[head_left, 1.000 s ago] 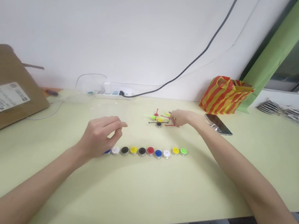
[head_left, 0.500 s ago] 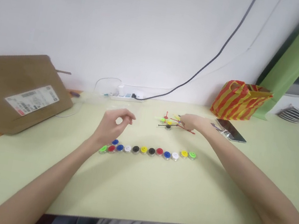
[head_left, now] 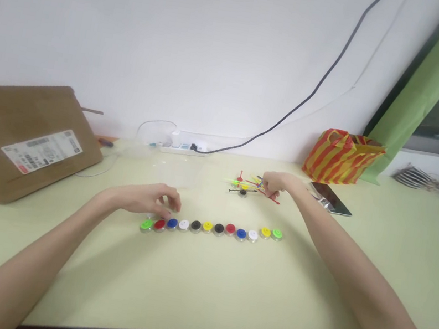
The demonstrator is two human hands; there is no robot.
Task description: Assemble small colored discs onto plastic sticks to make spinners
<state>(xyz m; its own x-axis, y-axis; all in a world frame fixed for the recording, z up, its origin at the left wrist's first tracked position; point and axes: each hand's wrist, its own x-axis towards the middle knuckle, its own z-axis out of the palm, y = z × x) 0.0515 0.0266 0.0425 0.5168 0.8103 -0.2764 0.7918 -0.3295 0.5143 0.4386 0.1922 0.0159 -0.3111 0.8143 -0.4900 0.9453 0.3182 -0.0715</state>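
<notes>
A row of small round discs with coloured tops and clear bases lies across the table. Over its left end hovers my left hand, thumb and curled fingers apart, close to a blue-topped disc and a red-topped one. Nothing shows between those fingers. At the loose pile of thin coloured sticks, my right hand is closed with its fingers pointing down. Its fingertips are partly hidden, and what they pinch cannot be made out. A black-topped disc sits at the pile's front.
A cardboard box with a label leans at the left. Behind are a power strip and a black cable. A striped red-and-yellow bag and a dark tablet-like device lie to the right. The table's front edge is near my lap.
My left hand has come down and a little left, and now covers the blue-topped disc behind the row. My right hand stays at the pile. The view has shifted slightly.
</notes>
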